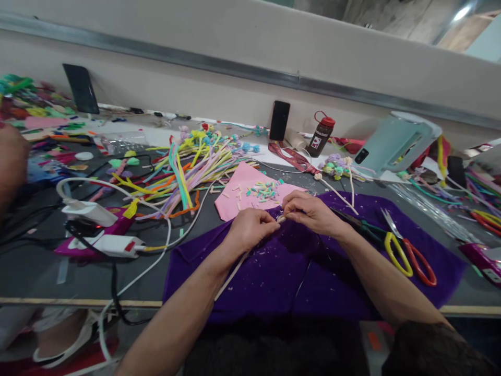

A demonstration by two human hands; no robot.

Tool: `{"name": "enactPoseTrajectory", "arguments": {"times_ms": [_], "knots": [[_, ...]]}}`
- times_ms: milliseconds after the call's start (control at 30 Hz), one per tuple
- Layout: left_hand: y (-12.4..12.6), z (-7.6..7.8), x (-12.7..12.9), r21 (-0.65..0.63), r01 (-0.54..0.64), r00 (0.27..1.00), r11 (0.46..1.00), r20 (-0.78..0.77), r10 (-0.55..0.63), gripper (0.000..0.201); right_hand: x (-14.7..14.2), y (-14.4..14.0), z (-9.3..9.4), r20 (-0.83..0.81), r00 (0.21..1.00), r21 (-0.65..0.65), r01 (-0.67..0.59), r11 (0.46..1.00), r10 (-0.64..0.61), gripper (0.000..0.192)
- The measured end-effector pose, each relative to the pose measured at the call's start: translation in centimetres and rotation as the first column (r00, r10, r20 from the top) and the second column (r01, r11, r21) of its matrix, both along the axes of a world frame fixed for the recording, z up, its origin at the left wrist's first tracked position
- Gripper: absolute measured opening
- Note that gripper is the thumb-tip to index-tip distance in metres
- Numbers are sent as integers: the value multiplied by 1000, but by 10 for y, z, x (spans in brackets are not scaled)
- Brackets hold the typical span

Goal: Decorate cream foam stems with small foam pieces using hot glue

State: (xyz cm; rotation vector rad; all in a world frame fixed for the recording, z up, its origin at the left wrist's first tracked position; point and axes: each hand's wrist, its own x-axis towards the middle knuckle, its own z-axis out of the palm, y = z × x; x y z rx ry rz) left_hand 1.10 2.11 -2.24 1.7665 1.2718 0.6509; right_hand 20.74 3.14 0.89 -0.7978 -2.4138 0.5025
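Observation:
Both my hands meet over a purple cloth (250,282), pinching a cream pipe cleaner (231,277) between them. My left hand (250,230) is closed on it, and its long tail slants down toward the front edge. My right hand (309,211) grips the bent upper part with thumb and forefinger; the exact shape there is partly hidden by fingers. Just beyond lies a pink sheet (227,203) with several short cut pieces (264,191) on it. To the right, scissors (405,250) with one yellow and one red handle rest on the cloth, beside dark-handled pliers (362,224).
A bundle of coloured pipe cleaners (195,167) lies at the back left. White plugs and cables sit on a magenta power strip (117,222). A phone (279,120), a brown bottle (321,134) and a pale green appliance (399,141) stand along the wall. Another person's hand (13,162) shows at far left.

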Motion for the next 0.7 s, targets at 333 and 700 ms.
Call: {"name": "enactPoseTrajectory", "arguments": {"times_ms": [333,700], "knots": [[-3,2,0,20,-10,999,1000,40,9,23,-3,0,-4,53,998,58,30,998,-33,7],[-3,7,1,56,-6,1000,998,1,6,35,-1,1,-5,108,993,121,35,992,-49,7]]}}
